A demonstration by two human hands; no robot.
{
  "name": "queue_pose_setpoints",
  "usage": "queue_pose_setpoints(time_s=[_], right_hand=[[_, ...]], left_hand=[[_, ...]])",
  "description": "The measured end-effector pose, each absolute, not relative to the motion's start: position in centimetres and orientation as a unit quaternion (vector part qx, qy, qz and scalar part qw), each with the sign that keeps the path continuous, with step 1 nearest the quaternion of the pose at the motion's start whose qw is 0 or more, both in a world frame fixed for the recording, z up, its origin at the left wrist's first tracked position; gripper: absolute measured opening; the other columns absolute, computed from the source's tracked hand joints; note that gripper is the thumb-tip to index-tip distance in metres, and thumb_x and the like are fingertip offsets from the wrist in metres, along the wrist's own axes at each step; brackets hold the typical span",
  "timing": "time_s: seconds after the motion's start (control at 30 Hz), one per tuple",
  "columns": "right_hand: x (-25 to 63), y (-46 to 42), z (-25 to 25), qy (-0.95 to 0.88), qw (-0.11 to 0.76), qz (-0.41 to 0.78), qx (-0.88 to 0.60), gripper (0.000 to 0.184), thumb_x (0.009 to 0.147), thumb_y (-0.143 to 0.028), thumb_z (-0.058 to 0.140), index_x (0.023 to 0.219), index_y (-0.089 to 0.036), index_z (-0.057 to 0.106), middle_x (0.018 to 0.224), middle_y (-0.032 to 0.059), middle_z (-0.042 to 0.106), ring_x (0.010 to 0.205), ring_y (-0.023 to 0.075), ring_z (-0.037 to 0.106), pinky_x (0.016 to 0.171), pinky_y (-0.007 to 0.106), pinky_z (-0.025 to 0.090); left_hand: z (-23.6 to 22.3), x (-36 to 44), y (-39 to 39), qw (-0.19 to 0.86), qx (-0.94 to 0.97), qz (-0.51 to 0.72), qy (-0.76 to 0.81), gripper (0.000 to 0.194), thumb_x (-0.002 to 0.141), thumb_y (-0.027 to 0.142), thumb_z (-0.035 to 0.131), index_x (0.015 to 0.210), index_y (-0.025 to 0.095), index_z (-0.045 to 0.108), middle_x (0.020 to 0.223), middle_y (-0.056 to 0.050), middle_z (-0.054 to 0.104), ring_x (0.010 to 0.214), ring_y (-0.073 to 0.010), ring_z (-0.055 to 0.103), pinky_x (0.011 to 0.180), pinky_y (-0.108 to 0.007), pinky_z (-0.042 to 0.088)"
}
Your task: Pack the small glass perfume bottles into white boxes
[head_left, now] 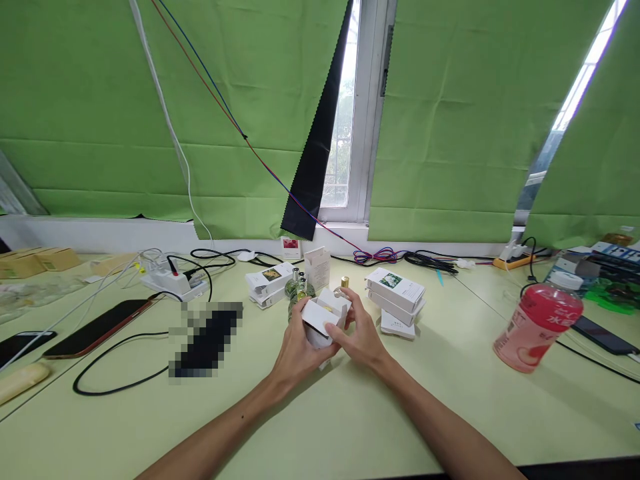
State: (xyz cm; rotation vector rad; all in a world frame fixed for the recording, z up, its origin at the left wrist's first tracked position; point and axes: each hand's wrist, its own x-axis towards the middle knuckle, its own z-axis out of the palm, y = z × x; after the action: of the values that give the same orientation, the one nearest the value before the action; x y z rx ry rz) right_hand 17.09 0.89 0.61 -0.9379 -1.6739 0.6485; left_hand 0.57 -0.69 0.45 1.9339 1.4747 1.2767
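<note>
Both my hands hold a small white carton (pixel 324 315) with its flaps open, just above the pale green table (pixel 320 413). My left hand (pixel 296 352) grips it from below and the left side. Fingers of my right hand (pixel 361 335) curl round its right side, thumb near the open flap. Right behind the carton stand small glass bottles (pixel 299 288), one with a gold cap (pixel 345 282). A stack of white boxes (pixel 397 297) lies to the right, another stack (pixel 270 283) to the left behind.
A pink drink bottle (pixel 537 325) lies tilted at the right. Phones (pixel 97 327), a power strip (pixel 173 279) and black cables (pixel 120 373) occupy the left. A blurred dark object (pixel 207 339) lies left of my hands. Green blinds and a window are behind.
</note>
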Motion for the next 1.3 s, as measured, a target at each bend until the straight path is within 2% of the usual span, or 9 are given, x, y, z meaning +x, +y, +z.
queue_pose_setpoints(time_s=[0.17, 0.4, 0.6, 0.87, 1.07, 1.2, 1.3], right_hand=[[17.06, 0.83, 0.56, -0.706, 0.526, 0.296, -0.370, 0.069, 0.082, -0.035, 0.069, 0.142, -0.021, 0.036, 0.110, 0.0070, 0.069, 0.086, 0.0191, 0.066, 0.070, 0.029, 0.055], [17.04, 0.88, 0.48, -0.705, 0.549, 0.274, -0.357, 0.060, 0.088, -0.034, 0.063, 0.141, -0.020, 0.038, 0.106, 0.0078, 0.071, 0.087, 0.0195, 0.067, 0.073, 0.031, 0.055], [17.13, 1.01, 0.36, -0.711, 0.554, 0.241, -0.359, 0.054, 0.091, -0.030, 0.059, 0.140, -0.020, 0.040, 0.101, 0.0075, 0.071, 0.083, 0.0196, 0.065, 0.072, 0.032, 0.054], [17.15, 1.11, 0.27, -0.717, 0.553, 0.224, -0.359, 0.049, 0.093, -0.031, 0.054, 0.140, -0.021, 0.041, 0.115, 0.0098, 0.066, 0.094, 0.0215, 0.064, 0.082, 0.035, 0.054], [17.45, 1.09, 0.22, -0.735, 0.533, 0.206, -0.366, 0.048, 0.097, -0.031, 0.049, 0.142, -0.023, 0.039, 0.134, 0.0118, 0.055, 0.108, 0.0241, 0.059, 0.094, 0.040, 0.050], [17.56, 1.18, 0.08, -0.741, 0.530, 0.208, -0.355, 0.049, 0.098, -0.030, 0.047, 0.145, -0.022, 0.037, 0.135, 0.0128, 0.054, 0.116, 0.0250, 0.056, 0.102, 0.042, 0.047], [17.52, 1.26, 0.10, -0.736, 0.538, 0.209, -0.353, 0.052, 0.097, -0.030, 0.049, 0.146, -0.022, 0.035, 0.133, 0.0129, 0.055, 0.110, 0.0238, 0.058, 0.098, 0.040, 0.049]], left_hand=[[0.43, 0.61, -0.78, 0.203, 0.689, 0.462, 0.520, 0.093, 0.067, 0.040, 0.081, 0.140, 0.023, 0.027, 0.120, -0.013, 0.060, 0.104, -0.0291, 0.065, 0.078, -0.040, 0.055], [0.74, 0.60, -0.69, 0.227, 0.675, 0.472, 0.520, 0.098, 0.060, 0.046, 0.087, 0.137, 0.024, 0.028, 0.129, -0.013, 0.056, 0.112, -0.0306, 0.062, 0.084, -0.042, 0.055], [0.27, 0.36, -0.44, 0.221, 0.680, 0.487, 0.501, 0.093, 0.066, 0.048, 0.085, 0.136, 0.026, 0.030, 0.137, -0.013, 0.051, 0.120, -0.0318, 0.057, 0.092, -0.044, 0.052], [0.23, 0.43, -0.18, 0.220, 0.674, 0.506, 0.492, 0.085, 0.067, 0.039, 0.085, 0.132, 0.026, 0.032, 0.131, -0.011, 0.055, 0.117, -0.0306, 0.060, 0.089, -0.042, 0.053], [-0.10, 0.22, 0.04, 0.211, 0.678, 0.510, 0.485, 0.077, 0.071, 0.038, 0.082, 0.130, 0.026, 0.034, 0.121, -0.009, 0.059, 0.108, -0.0274, 0.063, 0.086, -0.041, 0.054], [-0.02, 0.24, 0.03, 0.218, 0.678, 0.518, 0.474, 0.074, 0.074, 0.039, 0.079, 0.130, 0.025, 0.034, 0.117, -0.009, 0.062, 0.107, -0.0269, 0.065, 0.087, -0.041, 0.054], [0.07, 0.24, 0.03, 0.219, 0.675, 0.525, 0.469, 0.075, 0.074, 0.039, 0.079, 0.131, 0.024, 0.033, 0.120, -0.010, 0.062, 0.108, -0.0272, 0.065, 0.087, -0.041, 0.055]])
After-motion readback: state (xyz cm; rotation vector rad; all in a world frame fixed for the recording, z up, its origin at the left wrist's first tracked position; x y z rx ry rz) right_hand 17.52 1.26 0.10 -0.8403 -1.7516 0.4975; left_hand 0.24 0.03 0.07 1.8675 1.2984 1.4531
